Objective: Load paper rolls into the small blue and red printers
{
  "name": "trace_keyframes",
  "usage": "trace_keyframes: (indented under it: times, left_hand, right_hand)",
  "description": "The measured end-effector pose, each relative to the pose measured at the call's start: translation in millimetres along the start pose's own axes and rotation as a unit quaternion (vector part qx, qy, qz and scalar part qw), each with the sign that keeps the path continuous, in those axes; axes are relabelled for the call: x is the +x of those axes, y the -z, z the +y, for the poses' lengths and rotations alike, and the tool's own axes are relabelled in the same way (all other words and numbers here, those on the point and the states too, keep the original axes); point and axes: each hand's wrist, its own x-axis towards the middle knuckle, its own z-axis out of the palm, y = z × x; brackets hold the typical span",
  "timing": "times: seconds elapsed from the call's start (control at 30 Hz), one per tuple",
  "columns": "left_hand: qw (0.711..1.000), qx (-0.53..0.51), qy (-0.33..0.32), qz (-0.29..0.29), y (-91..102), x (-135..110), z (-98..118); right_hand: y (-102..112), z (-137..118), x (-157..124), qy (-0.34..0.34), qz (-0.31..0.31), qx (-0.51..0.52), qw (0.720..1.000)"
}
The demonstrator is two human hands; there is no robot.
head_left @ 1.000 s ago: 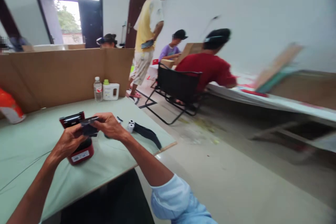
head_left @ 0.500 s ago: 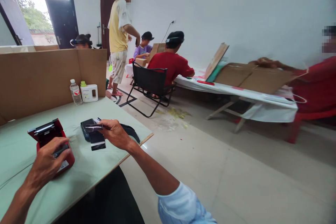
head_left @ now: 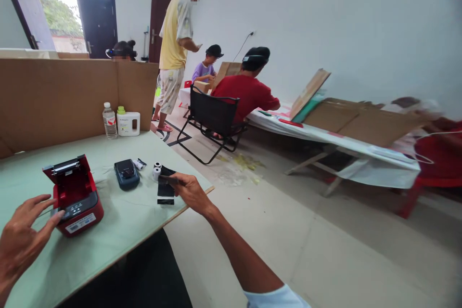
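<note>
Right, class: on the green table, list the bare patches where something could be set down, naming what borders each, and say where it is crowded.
Bare: the band between the water bottle, white jug and the red printer; and the front stretch between printer, table edge and right hand. Crowded: blue device, paper rolls and black strip cluster together.

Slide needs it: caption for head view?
Left hand touches open red printer; right hand pinches black strip over green table.
</note>
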Motion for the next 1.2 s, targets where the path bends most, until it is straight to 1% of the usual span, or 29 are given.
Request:
trace_keyframes:
  times: [0.03,0.07,0.1,0.17,0.2,0.27,0.33,0.37,0.43,0.47,0.5,0.53,0.6,0.67,0.7,0.73,0.8,0.83,0.9,0.93,1.0,1.07,1.13,1.2]
  left_hand:
    - [1.0,-0.013,0.0,0.006,-3.3,-2,12]
    - [0.999,-0.033,-0.001,0.0,-9.0,-5,24]
    - [0.997,-0.069,0.0,-0.027,-17.3,-8,38]
    - [0.981,-0.154,0.012,-0.114,-40.9,-15,65]
    - [0.968,-0.191,0.025,-0.164,-55.0,-19,78]
    - [0.938,-0.248,0.04,-0.24,-83.6,-26,100]
    - [0.91,-0.295,0.054,-0.286,-107.3,-32,117]
    - [0.893,-0.317,0.052,-0.314,-116.0,-35,123]
    - [0.863,-0.357,0.04,-0.355,-126.5,-37,133]
    - [0.853,-0.37,0.031,-0.365,-128.9,-36,137]
    - [0.852,-0.375,0.023,-0.366,-129.9,-31,140]
    - [0.86,-0.365,0.017,-0.357,-130.0,-23,143]
    - [0.895,-0.308,-0.004,-0.323,-130.2,5,148]
    - [0.939,-0.206,-0.036,-0.274,-134.5,47,153]
    - [0.951,-0.159,-0.06,-0.258,-139.5,71,156]
    - [0.959,-0.114,-0.076,-0.248,-146.8,94,158]
    - [0.962,-0.021,-0.08,-0.261,-167.8,138,162]
    - [0.96,0.019,-0.081,-0.269,-180.7,156,163]
    - [0.954,0.047,-0.083,-0.283,-208.6,181,161]
    - [0.951,0.058,-0.083,-0.292,-222.2,189,159]
    - [0.942,0.071,-0.084,-0.317,-245.6,198,153]
    - [0.931,0.076,-0.087,-0.347,-261.5,200,147]
    - [0.918,0.069,-0.094,-0.379,-269.0,200,143]
    - [0.901,0.053,-0.103,-0.418,-269.6,199,141]
  right_hand:
    - [2,-3,-2,-0.006,-0.003,0.005,1.0]
    - [2,-7,-4,-0.008,-0.01,0.007,1.0]
    - [2,-12,-7,-0.007,-0.021,0.008,1.0]
    - [-2,-23,-13,-0.004,-0.045,0.021,0.999]
    - [-5,-29,-17,-0.005,-0.056,0.034,0.998]
    - [-11,-39,-25,-0.012,-0.071,0.069,0.995]
    - [-16,-44,-32,-0.02,-0.081,0.112,0.99]
    - [-18,-45,-34,-0.026,-0.087,0.135,0.987]
    - [-18,-42,-37,-0.037,-0.099,0.17,0.98]
    - [-16,-38,-37,-0.041,-0.102,0.18,0.978]
    - [-13,-34,-35,-0.041,-0.1,0.182,0.977]
    - [-8,-30,-31,-0.036,-0.091,0.181,0.979]
    - [5,-20,-17,-0.015,-0.052,0.169,0.984]
    - [20,-9,6,0.008,0.005,0.149,0.989]
    - [27,-4,21,0.013,0.031,0.135,0.99]
    - [33,3,36,0.011,0.058,0.126,0.99]
    - [41,17,68,-0.01,0.098,0.112,0.989]
    - [44,24,83,-0.02,0.106,0.111,0.988]
    - [45,42,106,-0.036,0.117,0.109,0.987]
    - [44,51,114,-0.044,0.118,0.106,0.986]
    - [43,69,122,-0.057,0.112,0.097,0.987]
    - [42,86,120,-0.066,0.101,0.086,0.989]
    - [44,102,112,-0.073,0.087,0.076,0.991]
    - [48,115,101,-0.077,0.071,0.065,0.992]
